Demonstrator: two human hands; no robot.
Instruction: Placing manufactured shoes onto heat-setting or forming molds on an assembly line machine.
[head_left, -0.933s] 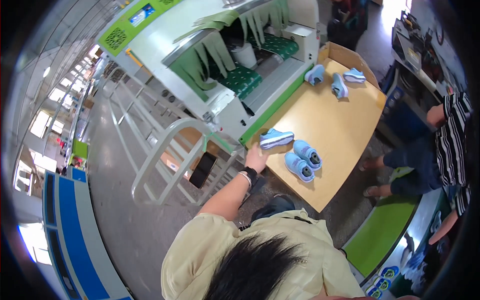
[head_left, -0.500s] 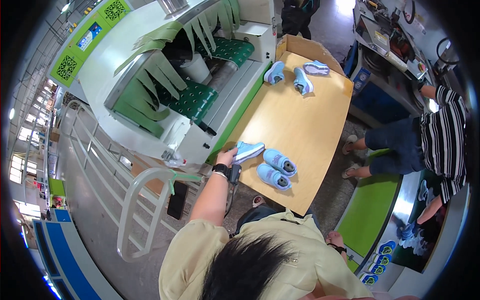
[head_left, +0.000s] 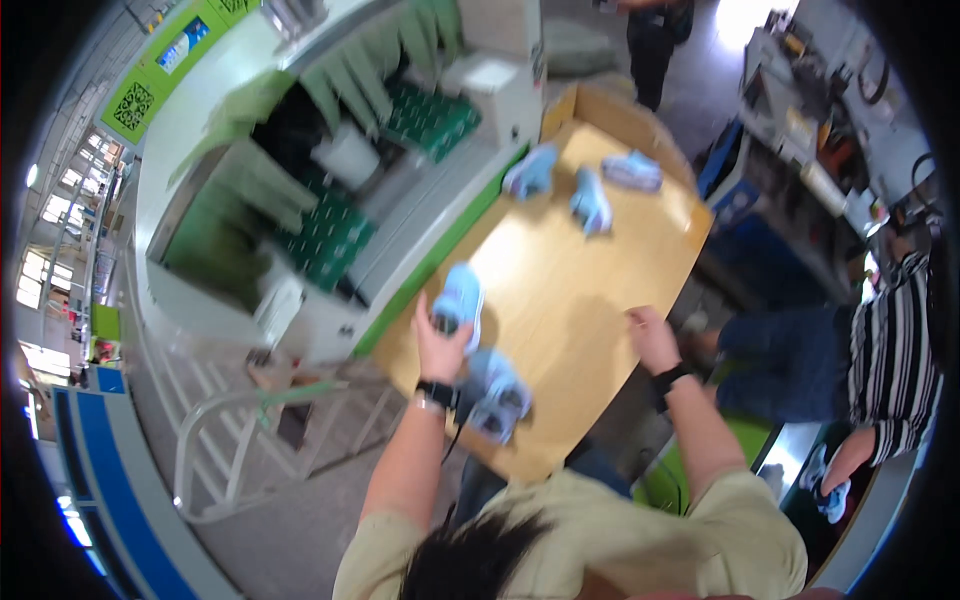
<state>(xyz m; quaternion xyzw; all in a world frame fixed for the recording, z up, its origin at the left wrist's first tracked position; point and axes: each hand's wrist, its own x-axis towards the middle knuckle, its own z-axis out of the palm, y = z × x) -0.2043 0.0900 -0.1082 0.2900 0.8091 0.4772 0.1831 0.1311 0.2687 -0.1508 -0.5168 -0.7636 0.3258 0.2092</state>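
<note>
My left hand [head_left: 440,347] is closed round the heel end of a light blue shoe [head_left: 461,292], over the left side of the wooden table. The shoe's toe points away from me and its dark opening is by my fingers. Just nearer to me lies a pair of similar blue shoes, one [head_left: 500,374] partly behind my left hand and the other [head_left: 494,418] close beside it. My right hand [head_left: 652,340] is above the table's right edge, fingers curled together, with nothing visible in them. Motion blurs both hands somewhat.
Three more blue shoes, one [head_left: 531,172] at the left, stand at the far end of the tabletop [head_left: 560,300]. Left of it is a white machine with green strip curtains and a green belt [head_left: 432,118]. A person in a striped shirt [head_left: 895,350] works at the right.
My left hand has turned the shoe so its toe points away from me. My right hand has come up from beside my body to the table's right edge. The view has shifted.
</note>
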